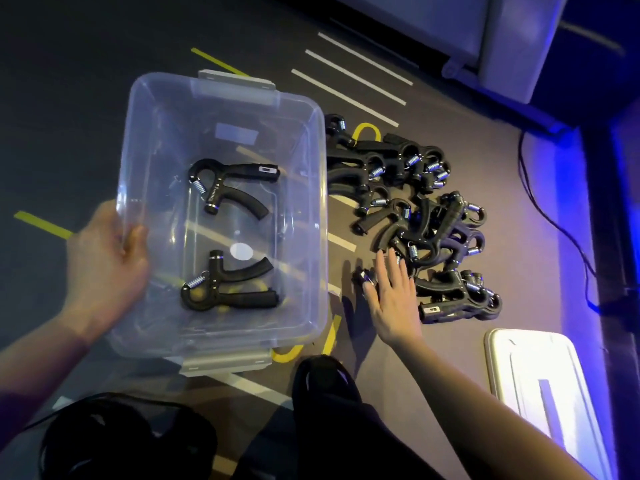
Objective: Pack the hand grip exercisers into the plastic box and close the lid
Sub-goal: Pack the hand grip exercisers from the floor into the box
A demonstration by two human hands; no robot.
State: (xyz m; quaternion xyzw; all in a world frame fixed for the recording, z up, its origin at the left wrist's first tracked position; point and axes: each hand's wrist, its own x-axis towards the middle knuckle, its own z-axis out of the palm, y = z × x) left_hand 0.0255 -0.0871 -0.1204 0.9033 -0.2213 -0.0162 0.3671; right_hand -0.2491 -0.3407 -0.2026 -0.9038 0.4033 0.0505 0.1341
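- My right hand is spread flat, fingers straight, at the lower edge of the pile of grip exercisers right of centre; the fingertips touch the nearest ones and nothing is gripped yet. I judge I am reaching for the next one to pick.
- My left hand holds the left wall of the plastic box, thumb curled over the rim, to steady it while I load.
- The box sits open at centre left with two exercisers on its bottom: the upper exerciser and the lower exerciser, laid apart and mirrored, which leaves room between them.
- The lid lies flat at lower right, well apart from the box, out of the way until packing ends.
- Everything rests on a dark carpeted floor with white and yellow stripes; blue light washes the right side, and a black cable runs along there.
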